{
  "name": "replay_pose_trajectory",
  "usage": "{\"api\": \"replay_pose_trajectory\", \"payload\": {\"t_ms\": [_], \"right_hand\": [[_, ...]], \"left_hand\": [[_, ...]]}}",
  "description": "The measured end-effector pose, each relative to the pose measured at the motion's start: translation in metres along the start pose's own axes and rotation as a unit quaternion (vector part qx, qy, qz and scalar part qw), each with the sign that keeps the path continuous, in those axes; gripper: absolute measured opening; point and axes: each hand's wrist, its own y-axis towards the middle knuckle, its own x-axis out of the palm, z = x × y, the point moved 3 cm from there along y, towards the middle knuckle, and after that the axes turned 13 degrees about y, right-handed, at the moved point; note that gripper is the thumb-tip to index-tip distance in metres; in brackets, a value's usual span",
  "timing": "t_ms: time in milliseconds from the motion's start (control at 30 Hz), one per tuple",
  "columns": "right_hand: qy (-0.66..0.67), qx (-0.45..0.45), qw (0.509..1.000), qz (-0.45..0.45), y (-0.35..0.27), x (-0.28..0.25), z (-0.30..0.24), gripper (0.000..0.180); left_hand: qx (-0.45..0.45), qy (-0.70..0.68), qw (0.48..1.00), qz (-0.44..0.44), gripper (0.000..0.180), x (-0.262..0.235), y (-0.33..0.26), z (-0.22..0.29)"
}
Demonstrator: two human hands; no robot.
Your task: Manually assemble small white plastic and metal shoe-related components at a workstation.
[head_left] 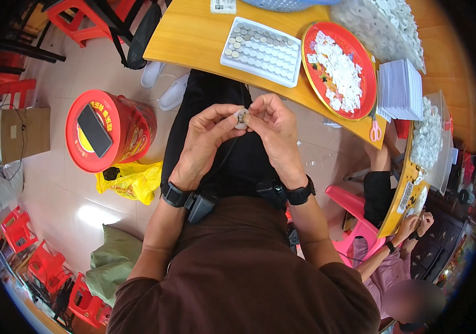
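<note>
Over my lap, my left hand (203,136) and my right hand (277,129) meet fingertip to fingertip. Between them is a small round whitish piece (241,118) with a darker centre; its exact kind is too small to make out. The left thumb and forefinger pinch its left side, while the right fingertips press on its right side. Beyond my hands, a white tray (290,83) on the table holds rows of small discs, greyish toward the far left side. To its right sits a round red tray (355,53) heaped with small white pieces.
Scissors with pink handles (375,132) lie at the corner of the wooden table (185,33), near stacked white sheets (400,89). A clear bag (382,25) of white parts is behind. Left, a red bucket (137,125) carries a phone (95,131). Another person (382,273) works at right.
</note>
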Motion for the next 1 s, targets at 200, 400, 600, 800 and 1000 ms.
{"api": "replay_pose_trajectory", "payload": {"t_ms": [200,400,600,800,1000], "right_hand": [[-0.009,-0.029,0.999,0.020,0.002,-0.012,-0.007,0.018],[-0.037,-0.043,0.998,0.021,0.009,-0.035,-0.009,0.023],[-0.087,-0.083,0.990,0.072,0.001,-0.043,-0.024,0.018],[-0.364,-0.269,0.879,0.151,0.002,-0.085,-0.113,0.006],[-0.501,-0.146,0.843,0.134,0.031,-0.149,-0.146,0.011]], "left_hand": [[-0.024,-0.044,0.999,-0.010,0.020,0.012,0.010,-0.002],[-0.012,0.010,1.000,0.007,0.019,0.035,0.021,-0.008],[-0.043,-0.001,0.999,0.024,0.018,0.055,0.031,-0.010],[-0.040,-0.030,0.999,0.003,0.019,0.061,0.028,-0.002],[-0.053,-0.046,0.997,-0.018,0.019,0.064,0.025,0.003]]}}
